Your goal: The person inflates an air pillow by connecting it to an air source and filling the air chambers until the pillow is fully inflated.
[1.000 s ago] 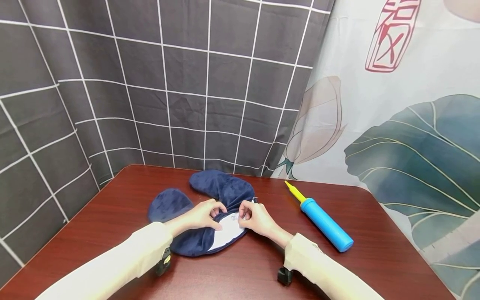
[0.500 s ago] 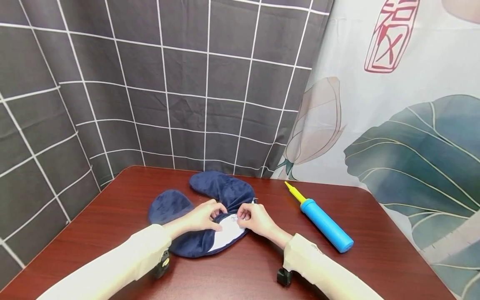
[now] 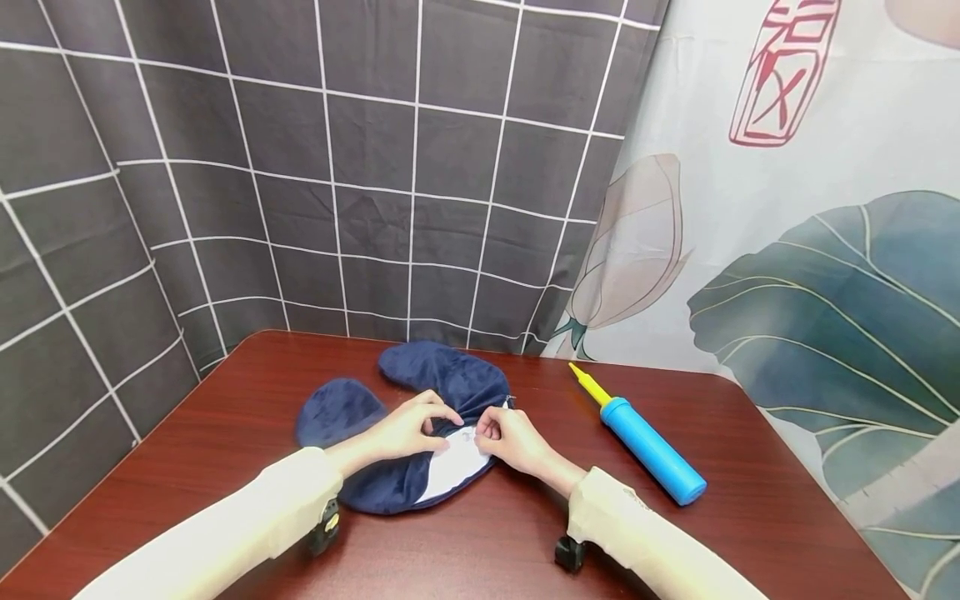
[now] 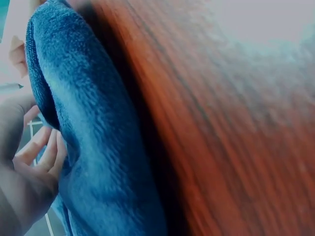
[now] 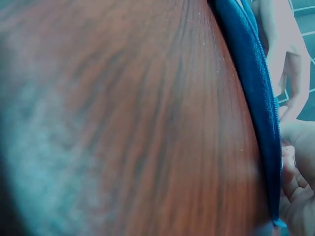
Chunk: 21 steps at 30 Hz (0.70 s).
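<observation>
A navy plush neck pillow (image 3: 341,408), U-shaped, lies on the table with its zipped cover undone at the front. White inner material (image 3: 450,471) shows through the gap, with a small clear valve (image 3: 468,437) on it. My left hand (image 3: 412,425) rests at the gap's left edge, thumb and forefinger apart, fingertips reaching over the white part. Beside the valve, my right hand (image 3: 513,437) pinches the white inner material with curled fingers. The left wrist view has the left fingers (image 4: 47,157) against the plush cover. In the right wrist view, the zip (image 5: 276,118) runs along the cover's edge.
A blue hand pump (image 3: 652,450) with a yellow nozzle lies to the right of the pillow on the reddish-brown table (image 3: 450,558). A dark checked curtain (image 3: 375,167) and a white printed curtain (image 3: 712,208) hang behind the table.
My left fingers and thumb have shifted slightly right over the white part, toward the valve. The right hand stays almost in place; the pillow and pump have not moved.
</observation>
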Each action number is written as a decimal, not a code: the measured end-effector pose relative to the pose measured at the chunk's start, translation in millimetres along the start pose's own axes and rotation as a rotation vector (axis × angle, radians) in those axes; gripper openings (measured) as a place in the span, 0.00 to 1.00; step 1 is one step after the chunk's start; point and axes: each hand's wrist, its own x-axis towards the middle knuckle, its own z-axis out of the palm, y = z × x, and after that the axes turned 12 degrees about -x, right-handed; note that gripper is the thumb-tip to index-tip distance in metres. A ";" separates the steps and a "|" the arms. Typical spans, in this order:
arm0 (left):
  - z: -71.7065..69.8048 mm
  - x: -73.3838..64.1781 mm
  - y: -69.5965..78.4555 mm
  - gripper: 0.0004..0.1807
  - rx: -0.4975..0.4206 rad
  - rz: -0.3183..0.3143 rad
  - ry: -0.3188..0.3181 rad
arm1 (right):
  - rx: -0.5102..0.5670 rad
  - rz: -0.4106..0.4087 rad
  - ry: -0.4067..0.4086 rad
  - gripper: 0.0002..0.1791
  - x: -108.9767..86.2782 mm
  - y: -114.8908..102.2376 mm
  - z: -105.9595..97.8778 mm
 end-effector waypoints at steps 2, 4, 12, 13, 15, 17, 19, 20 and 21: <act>1.5 1.4 1.6 0.17 0.036 -0.006 0.015 | 0.010 0.006 0.000 0.02 -1.2 0.3 0.7; 3.7 3.7 4.5 0.16 0.084 -0.032 0.040 | 0.018 0.003 0.008 0.02 -1.9 0.8 1.5; 10.7 15.3 11.1 0.18 0.106 -0.077 0.063 | 0.045 -0.030 0.054 0.04 -4.3 2.6 1.9; 10.7 16.5 10.5 0.18 0.086 -0.065 0.050 | 0.047 -0.024 0.055 0.04 -4.5 2.4 1.6; 9.9 18.6 9.1 0.19 0.048 -0.035 0.026 | 0.055 -0.013 0.054 0.04 -4.5 2.2 1.0; 9.0 20.1 8.5 0.19 0.012 -0.024 0.008 | 0.065 0.000 0.052 0.03 -4.4 2.2 0.6; 8.2 21.2 8.4 0.19 -0.013 -0.020 0.002 | 0.070 0.010 0.053 0.02 -4.2 2.3 0.5; 8.0 21.3 8.3 0.19 -0.020 -0.018 0.003 | 0.073 0.013 0.053 0.02 -4.2 2.3 0.4; 7.9 21.3 8.3 0.19 -0.025 -0.019 0.006 | 0.074 0.017 0.053 0.02 -4.3 2.4 0.3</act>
